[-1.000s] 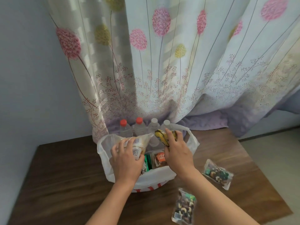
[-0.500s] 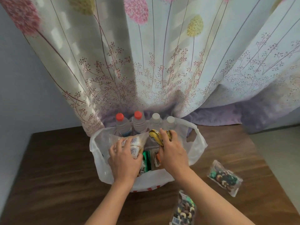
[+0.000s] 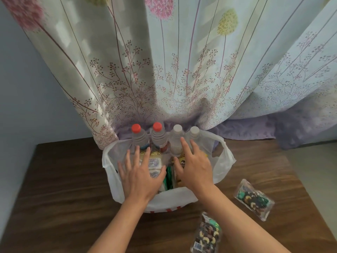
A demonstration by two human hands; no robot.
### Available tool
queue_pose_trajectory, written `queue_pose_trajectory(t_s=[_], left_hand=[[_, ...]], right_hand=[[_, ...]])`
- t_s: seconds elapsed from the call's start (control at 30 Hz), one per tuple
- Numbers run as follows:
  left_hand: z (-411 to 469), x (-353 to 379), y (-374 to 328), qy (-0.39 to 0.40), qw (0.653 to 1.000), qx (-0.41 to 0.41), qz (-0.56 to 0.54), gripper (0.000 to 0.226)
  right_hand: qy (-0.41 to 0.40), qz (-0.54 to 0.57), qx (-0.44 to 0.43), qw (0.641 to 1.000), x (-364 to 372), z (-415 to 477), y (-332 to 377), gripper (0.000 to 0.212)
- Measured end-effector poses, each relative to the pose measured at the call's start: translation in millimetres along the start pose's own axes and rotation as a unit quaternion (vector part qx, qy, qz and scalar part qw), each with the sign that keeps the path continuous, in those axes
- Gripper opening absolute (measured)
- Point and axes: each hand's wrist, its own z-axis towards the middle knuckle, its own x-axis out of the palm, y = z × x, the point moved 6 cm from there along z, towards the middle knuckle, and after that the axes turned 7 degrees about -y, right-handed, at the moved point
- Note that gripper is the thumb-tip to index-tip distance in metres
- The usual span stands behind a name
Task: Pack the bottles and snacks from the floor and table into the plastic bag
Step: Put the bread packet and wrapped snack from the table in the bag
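A white plastic bag (image 3: 175, 199) stands open on the brown table. Several bottles stand along its far side: two with red caps (image 3: 136, 128) and two with white caps (image 3: 177, 128). My left hand (image 3: 139, 177) lies flat, fingers spread, over a white snack packet (image 3: 155, 164) inside the bag. My right hand (image 3: 194, 165) lies spread over a yellow snack packet (image 3: 181, 159) beside it. A green packet (image 3: 169, 178) shows between my hands. Two clear packets of mixed nuts lie outside the bag: one to the right (image 3: 254, 199), one near my right forearm (image 3: 207, 234).
A flowered curtain (image 3: 173, 70) hangs right behind the bag and drapes onto the wooden table (image 3: 63, 179). A grey wall stands to the left. The table's right edge (image 3: 299, 178) drops to a pale floor.
Both hands have let go of the packets they held and now lie spread flat on the bag's contents. The camera has moved closer and lower.
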Motion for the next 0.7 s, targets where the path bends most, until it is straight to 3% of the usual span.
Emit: queue_pose_trajectory(t_s=[0.7], left_hand=[[-39.2,-50.9,-2.1,0.010,0.998,0.065,0.018,0.090]], right_hand=[[-0.014,-0.058,-0.025,0.998,-59.1,-34.4,-1.4,0.083]])
